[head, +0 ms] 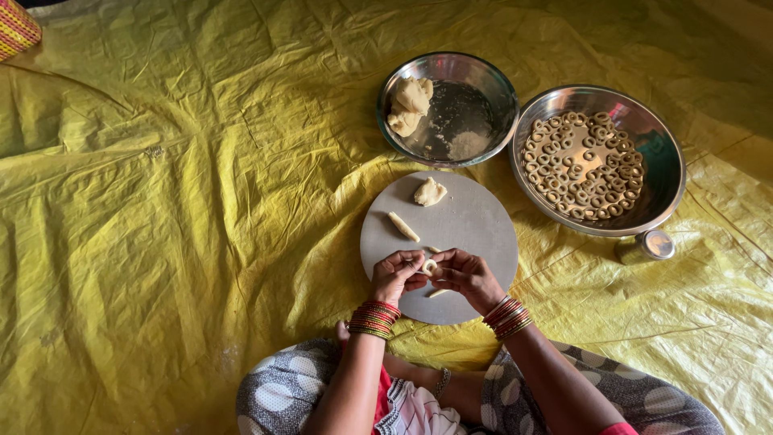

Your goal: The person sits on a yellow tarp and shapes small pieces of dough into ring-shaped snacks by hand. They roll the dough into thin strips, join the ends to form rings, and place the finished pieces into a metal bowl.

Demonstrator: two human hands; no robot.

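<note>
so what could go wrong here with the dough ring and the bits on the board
The dough ring is pinched between the left hand and right hand; a hard squeeze could flatten or split it. One dough strip lies near the edge of the round board under the hands and might be knocked onto the yellow sheet.

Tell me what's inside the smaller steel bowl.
The smaller steel bowl holds a pale dough lump against its left wall and a floury residue. Whatever lies beneath the dough is hidden.

A crinkled yellow tarpaulin (161, 242) covers the whole floor.
</note>
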